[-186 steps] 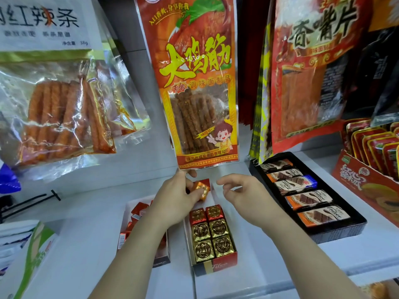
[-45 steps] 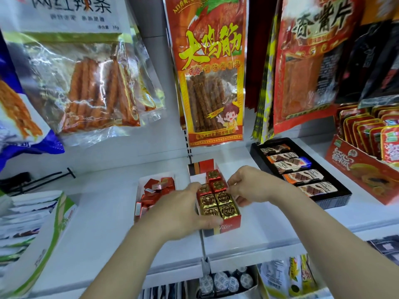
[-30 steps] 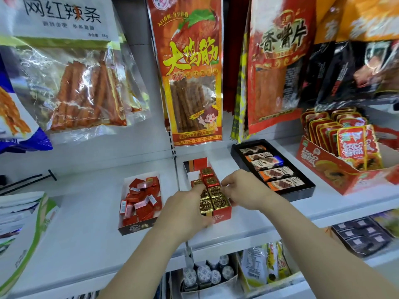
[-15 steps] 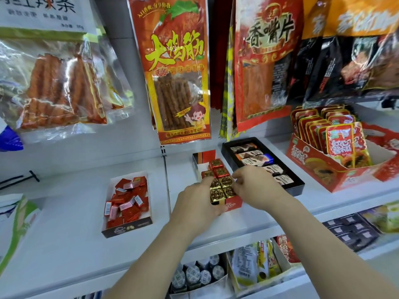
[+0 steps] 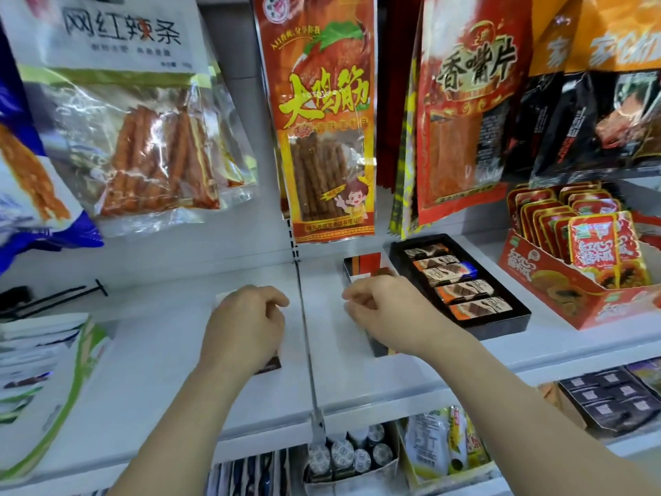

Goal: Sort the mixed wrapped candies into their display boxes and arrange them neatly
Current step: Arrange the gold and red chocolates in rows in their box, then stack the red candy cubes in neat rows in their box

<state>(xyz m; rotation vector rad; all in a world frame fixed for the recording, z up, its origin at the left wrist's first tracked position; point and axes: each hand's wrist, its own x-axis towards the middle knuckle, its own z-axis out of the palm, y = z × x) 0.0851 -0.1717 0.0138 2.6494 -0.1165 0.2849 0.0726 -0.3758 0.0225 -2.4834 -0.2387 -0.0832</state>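
Note:
My left hand (image 5: 246, 325) lies curled over the left display box (image 5: 270, 365), of which only a dark front corner shows; the red candies in it are hidden. My right hand (image 5: 388, 309) covers the gold-and-red candy box (image 5: 365, 263), whose striped back flap and front corner stick out. One dark red wrapped candy (image 5: 384, 272) peeks out just behind my right knuckles. Both hands have bent fingers, and what lies under them is hidden.
A black tray (image 5: 500, 327) of chocolate bars stands right of my right hand, then a red papaya-snack box (image 5: 558, 291). Snack bags (image 5: 322, 137) hang low over the white shelf (image 5: 143, 370). A metal divider (image 5: 307, 352) runs between my hands. Jars (image 5: 343, 456) sit below.
My left hand has left the gold candy box and moved left onto the red-candy box. My right hand has slid over the gold box and now covers its candies.

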